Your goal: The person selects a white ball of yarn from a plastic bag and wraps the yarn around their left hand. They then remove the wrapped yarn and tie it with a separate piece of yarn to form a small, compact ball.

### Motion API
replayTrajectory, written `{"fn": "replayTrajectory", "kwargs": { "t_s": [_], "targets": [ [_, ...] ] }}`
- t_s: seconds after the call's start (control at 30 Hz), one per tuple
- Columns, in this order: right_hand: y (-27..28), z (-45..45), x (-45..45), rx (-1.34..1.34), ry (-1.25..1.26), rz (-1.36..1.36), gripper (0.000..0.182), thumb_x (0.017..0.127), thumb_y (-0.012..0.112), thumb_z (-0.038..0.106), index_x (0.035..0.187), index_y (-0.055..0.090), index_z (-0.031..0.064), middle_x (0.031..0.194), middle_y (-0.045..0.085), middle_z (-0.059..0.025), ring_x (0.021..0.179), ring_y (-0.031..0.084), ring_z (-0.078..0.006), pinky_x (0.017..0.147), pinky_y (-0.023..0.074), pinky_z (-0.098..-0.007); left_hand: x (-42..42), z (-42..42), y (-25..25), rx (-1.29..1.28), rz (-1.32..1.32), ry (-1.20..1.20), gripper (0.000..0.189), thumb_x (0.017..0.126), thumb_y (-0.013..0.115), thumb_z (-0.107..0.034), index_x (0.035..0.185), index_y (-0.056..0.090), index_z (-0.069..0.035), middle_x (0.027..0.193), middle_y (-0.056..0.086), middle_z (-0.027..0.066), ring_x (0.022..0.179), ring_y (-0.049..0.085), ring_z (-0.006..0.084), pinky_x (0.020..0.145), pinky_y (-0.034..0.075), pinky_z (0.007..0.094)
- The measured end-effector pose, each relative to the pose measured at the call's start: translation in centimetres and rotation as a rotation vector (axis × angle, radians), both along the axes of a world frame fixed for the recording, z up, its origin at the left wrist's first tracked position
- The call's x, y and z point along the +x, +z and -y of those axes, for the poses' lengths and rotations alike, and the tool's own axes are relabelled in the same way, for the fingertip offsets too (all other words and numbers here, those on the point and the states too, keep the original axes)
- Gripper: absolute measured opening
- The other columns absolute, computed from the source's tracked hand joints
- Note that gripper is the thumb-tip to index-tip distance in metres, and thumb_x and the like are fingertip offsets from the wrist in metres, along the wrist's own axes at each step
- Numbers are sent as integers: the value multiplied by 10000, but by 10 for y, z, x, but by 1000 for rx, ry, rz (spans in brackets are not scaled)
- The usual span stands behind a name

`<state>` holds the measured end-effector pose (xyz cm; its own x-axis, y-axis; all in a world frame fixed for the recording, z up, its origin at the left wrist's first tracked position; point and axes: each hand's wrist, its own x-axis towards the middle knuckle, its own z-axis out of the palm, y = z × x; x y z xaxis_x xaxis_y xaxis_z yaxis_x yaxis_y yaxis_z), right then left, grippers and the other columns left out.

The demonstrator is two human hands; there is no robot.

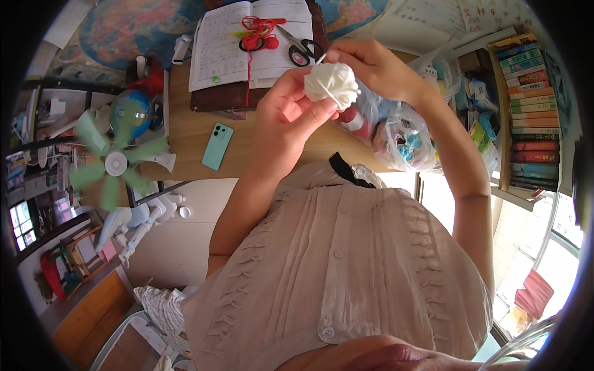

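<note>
A small ball of white yarn [332,86] is held in the fingers and thumb of my left hand [287,118], above the desk. My right hand [378,69] is just behind and to the right of the ball, pinching a white strand [321,59] that runs up from it. Beyond my hands an open notebook [218,51] with handwriting lies on a dark red-brown box [213,100]. Tangled red yarn [258,30] and a pair of black-handled scissors [301,48] rest on its pages. One red strand trails over the box's front edge.
A mint-green phone [218,146] lies on the wooden desk [185,120]. Clear plastic bags [406,139] with yarn stand at the right, near a shelf of books [533,116]. A green-bladed fan [116,163] and a globe [131,113] are at the left.
</note>
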<state>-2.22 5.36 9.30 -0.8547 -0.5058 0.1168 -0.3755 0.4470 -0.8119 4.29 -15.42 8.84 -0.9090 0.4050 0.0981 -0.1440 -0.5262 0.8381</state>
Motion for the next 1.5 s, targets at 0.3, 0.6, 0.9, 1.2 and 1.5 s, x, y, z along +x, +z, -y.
{"fn": "replayTrajectory", "kwargs": {
  "t_s": [0.3,0.6,0.9,1.2,1.5],
  "targets": [
    [-6,-15,91,259,85,-226,124,912,621,134,950,656,21,718,596,-114,586,599,-267,553,470,-370,-21,7,-10,85,307,321,326,880,710,-151,1138,541,-45,1060,651,56,928,611,133,808,483,303],
    [91,1,100,284,210,-330,123,816,716,95,907,678,21,692,582,-67,537,568,-223,453,417,-331,-24,-9,-20,-69,170,434,293,875,672,-81,1138,548,-46,1094,637,62,975,594,137,770,466,309],
    [121,19,22,237,87,-643,112,938,596,114,944,630,9,751,606,-78,657,600,-216,608,465,-347,-7,-10,10,-192,-97,139,363,893,577,45,1247,500,27,1140,617,99,1045,600,162,928,492,320],
    [32,-1,-9,115,148,-46,199,992,525,177,1039,642,22,789,648,-113,677,594,-196,660,470,-321,-3,-4,8,105,4,39,361,883,566,4,1235,494,31,1124,620,119,1013,610,181,871,499,327],
    [-39,-12,74,144,102,-34,167,935,592,137,1041,683,45,871,688,-147,788,648,-321,699,505,-410,-25,2,-6,267,314,185,358,874,624,-81,1212,521,-26,1054,631,73,952,590,153,785,477,283]
  ]
}}
